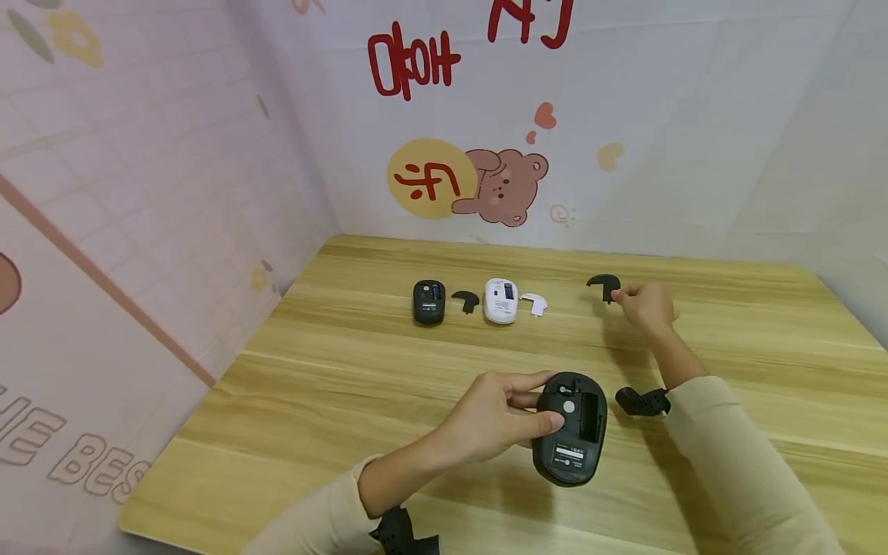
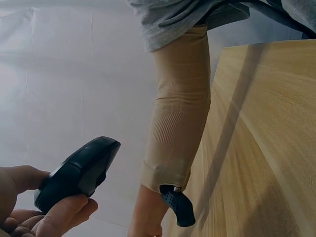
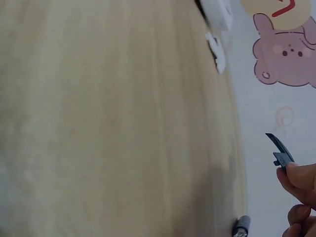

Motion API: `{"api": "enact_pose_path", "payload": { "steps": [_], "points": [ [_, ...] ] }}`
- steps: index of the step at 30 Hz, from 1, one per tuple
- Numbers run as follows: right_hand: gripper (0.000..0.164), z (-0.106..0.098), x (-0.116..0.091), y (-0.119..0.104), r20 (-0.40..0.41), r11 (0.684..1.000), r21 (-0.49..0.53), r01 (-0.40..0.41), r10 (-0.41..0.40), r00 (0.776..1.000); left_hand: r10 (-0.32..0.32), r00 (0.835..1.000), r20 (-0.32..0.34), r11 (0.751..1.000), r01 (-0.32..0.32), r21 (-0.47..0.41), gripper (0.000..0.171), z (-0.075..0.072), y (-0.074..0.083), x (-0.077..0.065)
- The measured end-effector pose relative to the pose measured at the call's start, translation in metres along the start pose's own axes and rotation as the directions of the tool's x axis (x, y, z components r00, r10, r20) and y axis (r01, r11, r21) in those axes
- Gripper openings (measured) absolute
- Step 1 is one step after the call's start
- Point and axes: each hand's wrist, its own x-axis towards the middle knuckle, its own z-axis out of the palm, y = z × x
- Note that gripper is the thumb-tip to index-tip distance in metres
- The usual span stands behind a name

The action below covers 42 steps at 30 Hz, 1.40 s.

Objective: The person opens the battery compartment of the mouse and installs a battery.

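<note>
My left hand grips a black computer mouse above the table, its underside facing the head camera and its battery bay uncovered. The left wrist view shows this mouse edge-on between thumb and fingers. Farther back, my right hand pinches a black curved battery cover by its tab. That cover is also visible in the right wrist view, lifted off the table. Near the right hand lies a small cylinder resembling a battery, partly cut off by the frame.
At the back of the wooden table lie an upturned black mouse, a black cover, an upturned white mouse and a white cover. A printed cloth hangs behind the table.
</note>
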Motion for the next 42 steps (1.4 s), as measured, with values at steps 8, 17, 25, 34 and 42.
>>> {"api": "enact_pose_path", "payload": {
  "steps": [8, 17, 25, 34, 42],
  "points": [
    [0.033, 0.004, 0.004, 0.011, 0.03, 0.994, -0.099, -0.052, 0.056, 0.998, 0.003, 1.0, 0.0, 1.0, -0.003, -0.014, 0.048, 0.001, -0.003, 0.003],
    [0.034, 0.001, 0.005, 0.014, 0.089, 0.983, -0.164, -0.087, 0.103, 0.991, 0.003, 1.0, -0.003, 1.0, -0.003, -0.011, 0.048, 0.001, -0.006, 0.006],
    [0.033, 0.001, 0.008, 0.018, 0.075, 0.967, -0.243, -0.079, 0.1, 0.992, 0.018, 1.0, -0.011, 0.999, -0.018, -0.028, 0.048, -0.001, -0.007, 0.007],
    [0.038, 0.0, 0.008, 0.016, 0.095, 0.959, -0.275, -0.066, 0.095, 0.991, 0.028, 1.0, -0.006, 0.999, -0.028, -0.026, 0.047, 0.0, -0.007, 0.008],
    [0.039, 0.003, 0.009, 0.013, 0.093, 0.943, -0.327, -0.064, 0.1, 0.991, 0.014, 1.0, -0.002, 0.999, -0.014, -0.037, 0.048, 0.001, -0.006, 0.008]
  ]
}}
